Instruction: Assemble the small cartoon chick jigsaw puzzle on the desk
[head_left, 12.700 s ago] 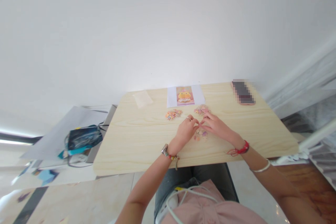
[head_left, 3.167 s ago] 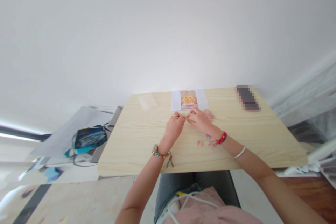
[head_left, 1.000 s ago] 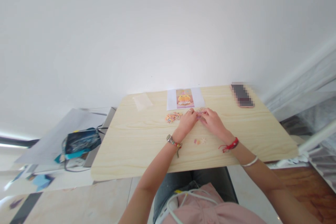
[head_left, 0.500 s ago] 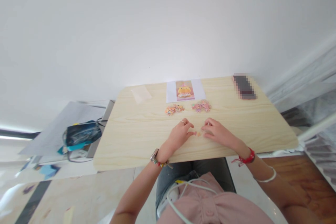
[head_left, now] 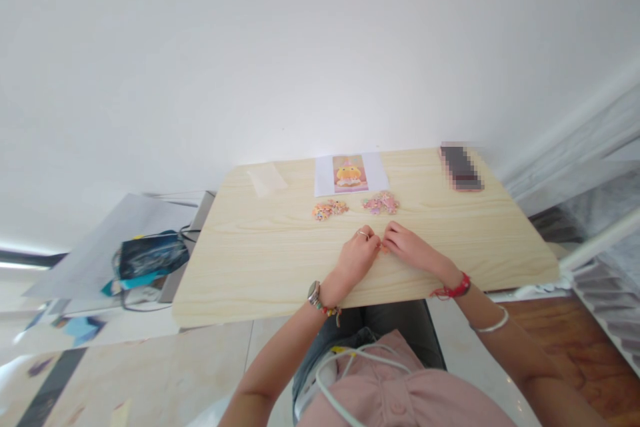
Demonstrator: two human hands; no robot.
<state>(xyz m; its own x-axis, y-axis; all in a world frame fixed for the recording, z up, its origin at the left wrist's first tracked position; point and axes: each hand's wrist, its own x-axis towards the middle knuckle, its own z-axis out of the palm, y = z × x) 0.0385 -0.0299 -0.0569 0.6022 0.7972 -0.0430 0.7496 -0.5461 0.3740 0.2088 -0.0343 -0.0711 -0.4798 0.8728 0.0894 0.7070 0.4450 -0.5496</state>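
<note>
On the table (head_left: 240, 260), 2 piece piles (head_left: 382, 203)

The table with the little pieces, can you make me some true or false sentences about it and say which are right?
1. Two piles of small pieces, one on the left and one on the right, lie on the table. True.
2. The phone lies at the table's left end. False: it is near the far right corner.
3. The left hand and right hand are close together by something small and orange. True.
4. The red bracelet is on the left wrist. False: it is on the right wrist.
5. The printed sheet shows a yellow figure. True.
</note>
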